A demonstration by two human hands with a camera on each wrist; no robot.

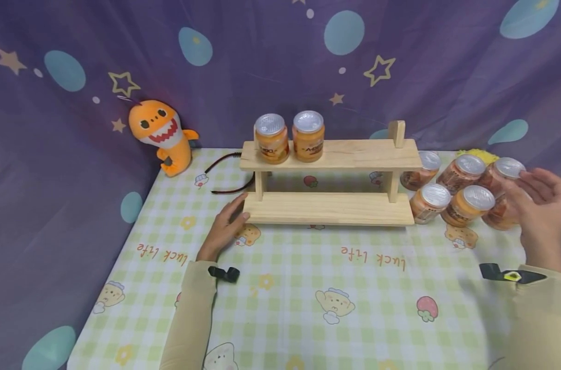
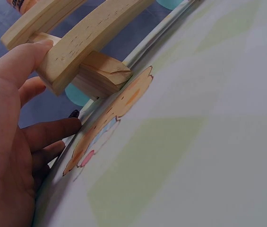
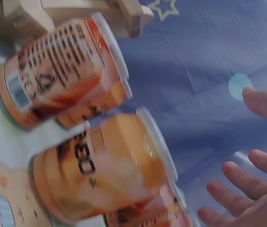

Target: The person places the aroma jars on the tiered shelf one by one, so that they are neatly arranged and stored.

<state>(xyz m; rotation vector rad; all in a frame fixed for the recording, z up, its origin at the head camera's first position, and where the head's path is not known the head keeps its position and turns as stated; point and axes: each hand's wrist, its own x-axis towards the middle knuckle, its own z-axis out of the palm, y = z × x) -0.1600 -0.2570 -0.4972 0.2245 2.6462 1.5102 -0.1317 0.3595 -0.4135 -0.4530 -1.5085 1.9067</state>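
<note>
Cans number eight on my head view: two stand upright on the top plank of a wooden shelf at upper centre, and six cluster beside its right end at the frame's right. One of those six loses its lid behind my right hand; another is partly covered by the shelf. Their bodies are glossy orange cylinders, their lids ridged silver. A fuzzy yellow thing behind them is too hidden for me to name. I see two smooth, pale planks, with the left post largely masked by cans. One orange plush shark sits upper left, near two dark curved strands. The tablecloth is checked.

On the left wrist view, my left hand, cut off at the left edge, has its thumb against the end of the lower plank, fingers loosely extended, not wrapped round it. Only a sliver of one can shows at upper left.

On the right wrist view, I count four blurred cans at left and lower centre, two of them mostly hidden. My right hand, cropped at lower right, spreads all five digits, holding nothing.
</note>
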